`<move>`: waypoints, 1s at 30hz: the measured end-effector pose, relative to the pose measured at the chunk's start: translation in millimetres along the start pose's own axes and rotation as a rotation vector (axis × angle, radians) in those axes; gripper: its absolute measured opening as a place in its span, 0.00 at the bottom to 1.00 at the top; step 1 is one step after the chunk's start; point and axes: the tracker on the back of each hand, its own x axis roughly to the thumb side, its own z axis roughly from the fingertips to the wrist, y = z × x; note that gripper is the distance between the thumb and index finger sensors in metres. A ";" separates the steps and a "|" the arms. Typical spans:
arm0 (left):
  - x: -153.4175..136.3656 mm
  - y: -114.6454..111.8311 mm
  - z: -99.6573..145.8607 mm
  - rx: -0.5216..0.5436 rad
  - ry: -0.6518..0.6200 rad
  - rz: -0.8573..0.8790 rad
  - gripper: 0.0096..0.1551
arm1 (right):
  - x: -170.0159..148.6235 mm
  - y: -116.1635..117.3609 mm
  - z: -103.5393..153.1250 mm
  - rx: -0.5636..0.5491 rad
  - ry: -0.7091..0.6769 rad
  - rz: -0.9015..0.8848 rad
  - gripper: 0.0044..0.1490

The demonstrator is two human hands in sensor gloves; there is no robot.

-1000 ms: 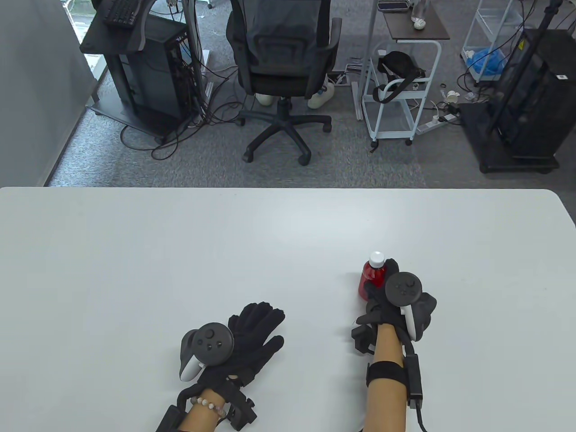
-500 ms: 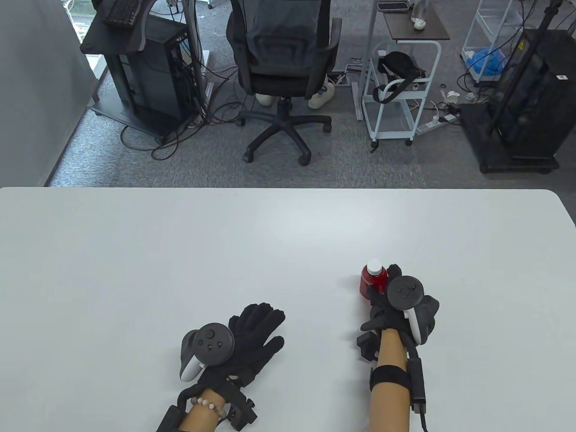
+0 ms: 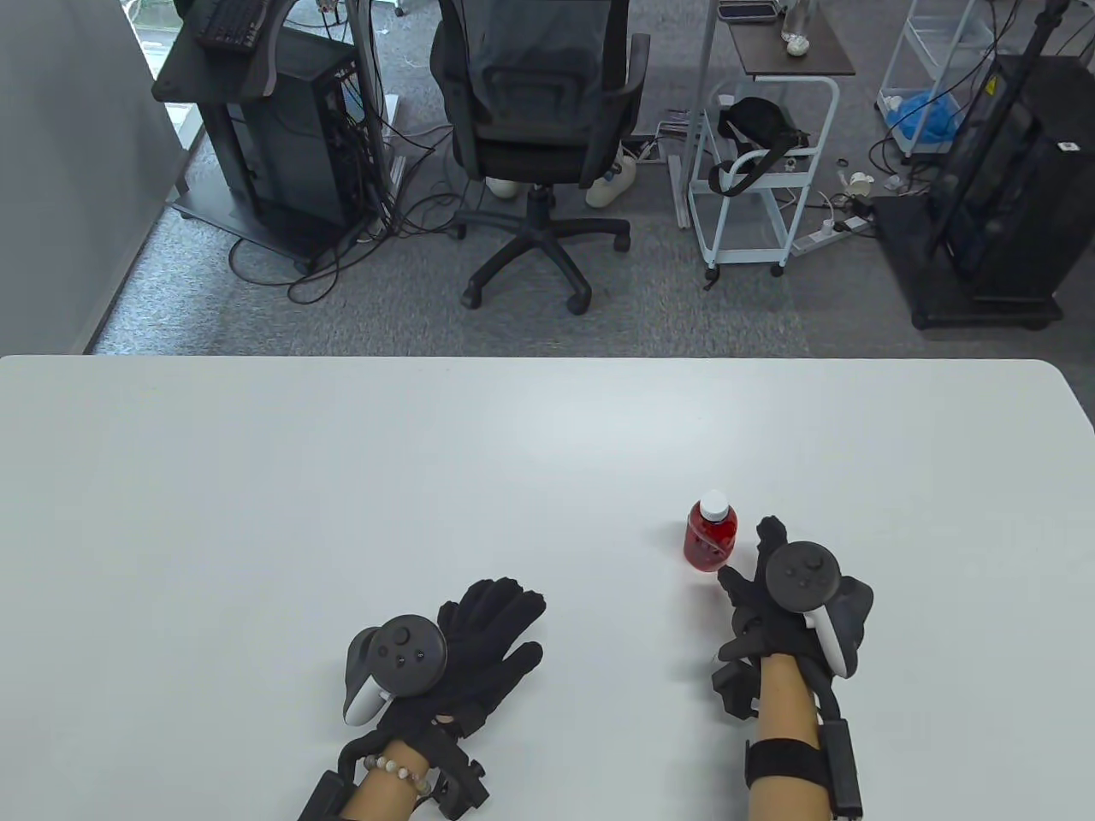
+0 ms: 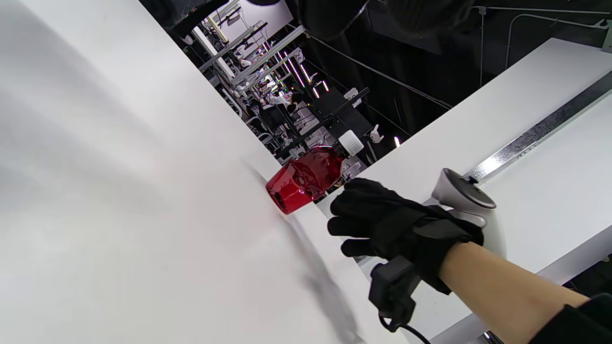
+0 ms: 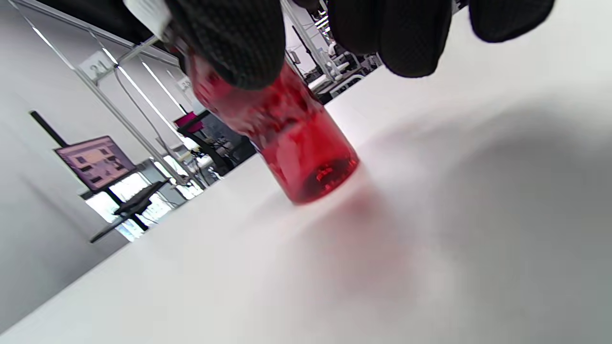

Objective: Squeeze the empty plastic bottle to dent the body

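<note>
Bottle point(image 3: 710, 538): red, white-capped, it stands upright on your desk point(image 3: 342, 479) in the lower right of the table view, with your right hand point(image 3: 774, 599) just below and to its right. From above you see a gap between the glove and the red body, so that hand is off the bottle with its fingers point(image 3: 768, 532) loosely spread. The left wrist view gives you what the overhead cannot: the bottle point(image 4: 308, 177) from the side, its wall crumpled and uneven, and your right hand point(image 4: 397, 224) near it, fingers curled but holding nothing. The right wrist view puts the bottle point(image 5: 291, 138) close up, base planted on the desk point(image 5: 430, 248), while dark fingertips point(image 5: 229, 38) hang in front of its upper part; from there alone you cannot tell whether they touch it. Your left hand point(image 3: 466, 650) lies flat on the desk at the lower middle of the table view, fingers spread, well apart from the bottle.
</note>
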 end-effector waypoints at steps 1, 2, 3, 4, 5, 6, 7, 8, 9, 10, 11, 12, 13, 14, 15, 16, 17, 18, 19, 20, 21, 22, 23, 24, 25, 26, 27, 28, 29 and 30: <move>0.3 -0.1 0.1 0.000 -0.001 -0.003 0.40 | 3.1 -5.7 2.5 -0.017 -0.020 -0.020 0.55; 0.4 -0.3 0.3 0.001 -0.003 -0.007 0.40 | 8.9 -13.9 6.8 -0.048 -0.052 -0.041 0.55; 0.6 -0.4 0.5 0.003 -0.004 -0.010 0.40 | 13.6 -19.3 10.1 -0.067 -0.075 -0.046 0.54; 0.9 -0.5 1.0 0.009 -0.004 -0.015 0.41 | 21.6 -26.8 15.5 -0.089 -0.112 -0.047 0.54; 1.0 -0.3 1.2 0.011 -0.004 -0.017 0.41 | 26.0 -30.1 18.5 -0.096 -0.132 -0.044 0.55; 1.0 0.0 1.6 0.015 -0.004 -0.022 0.41 | 34.3 -35.0 24.3 -0.099 -0.169 -0.039 0.55; 0.9 0.5 1.9 0.021 -0.003 -0.025 0.41 | 41.9 -37.8 30.2 -0.096 -0.204 -0.035 0.55; 0.9 0.9 2.2 0.024 -0.003 -0.027 0.41 | 46.9 -38.8 34.5 -0.095 -0.230 -0.032 0.55; 0.8 1.3 2.5 0.028 -0.001 -0.028 0.41 | 54.4 -39.3 41.1 -0.101 -0.272 -0.024 0.55; 0.7 1.6 2.9 0.030 0.000 -0.029 0.41 | 59.8 -38.7 46.1 -0.105 -0.301 -0.018 0.55; 0.7 1.9 3.1 0.031 0.001 -0.031 0.41 | 65.7 -37.2 51.8 -0.108 -0.330 -0.007 0.54; 0.7 2.2 3.6 0.034 0.003 -0.036 0.41 | 70.9 -35.1 56.9 -0.107 -0.358 0.002 0.54; 0.8 2.4 3.9 0.038 0.003 -0.041 0.41 | 76.4 -31.7 62.1 -0.100 -0.387 0.005 0.54; 1.0 2.8 4.3 0.040 0.004 -0.049 0.41 | 83.0 -26.7 68.3 -0.088 -0.416 0.014 0.54; 1.4 3.0 4.5 0.042 0.004 -0.055 0.41 | 88.3 -21.1 73.5 -0.077 -0.439 0.026 0.54; 1.5 3.2 4.7 0.044 0.005 -0.059 0.41 | 92.2 -16.5 77.3 -0.070 -0.458 0.030 0.55; 1.7 3.4 5.1 0.048 0.006 -0.066 0.41 | 96.1 -11.4 81.1 -0.067 -0.479 0.030 0.56; 1.6 3.6 5.3 0.051 0.007 -0.073 0.42 | 101.1 -4.3 85.7 -0.068 -0.506 0.031 0.57; 1.5 3.6 5.6 0.051 0.010 -0.077 0.41 | 106.0 3.0 89.9 -0.069 -0.532 0.036 0.56; 1.5 3.7 5.8 0.051 0.012 -0.081 0.42 | 108.8 7.3 92.1 -0.064 -0.542 0.039 0.56; 1.4 3.8 6.1 0.051 0.015 -0.086 0.42 | 112.6 13.8 95.2 -0.052 -0.552 0.042 0.56; 1.4 4.0 6.3 0.052 0.016 -0.091 0.42 | 115.5 18.8 97.5 -0.043 -0.562 0.043 0.56; 1.3 4.2 6.4 0.054 0.018 -0.095 0.42 | 118.2 23.6 99.5 -0.034 -0.571 0.044 0.56; 1.3 4.4 6.6 0.055 0.020 -0.098 0.42 | 120.2 27.5 101.3 -0.026 -0.578 0.043 0.55; 1.1 4.6 6.8 0.057 0.023 -0.102 0.42 | 122.5 32.9 103.9 -0.018 -0.584 0.039 0.55; 1.1 4.8 6.9 0.058 0.024 -0.105 0.42 | 123.3 35.6 105.4 -0.015 -0.584 0.036 0.55; 1.0 4.9 7.0 0.058 0.025 -0.106 0.42 | 123.7 38.4 106.6 -0.014 -0.587 0.034 0.54; 0.9 5.0 7.0 0.059 0.026 -0.106 0.42 | 123.5 41.5 107.7 -0.012 -0.592 0.034 0.54; 0.9 5.0 7.0 0.060 0.028 -0.106 0.42 | 122.0 45.1 108.8 -0.010 -0.593 0.040 0.54; 0.9 5.0 7.0 0.059 0.030 -0.108 0.42 | 119.0 49.0 109.6 -0.020 -0.593 0.045 0.54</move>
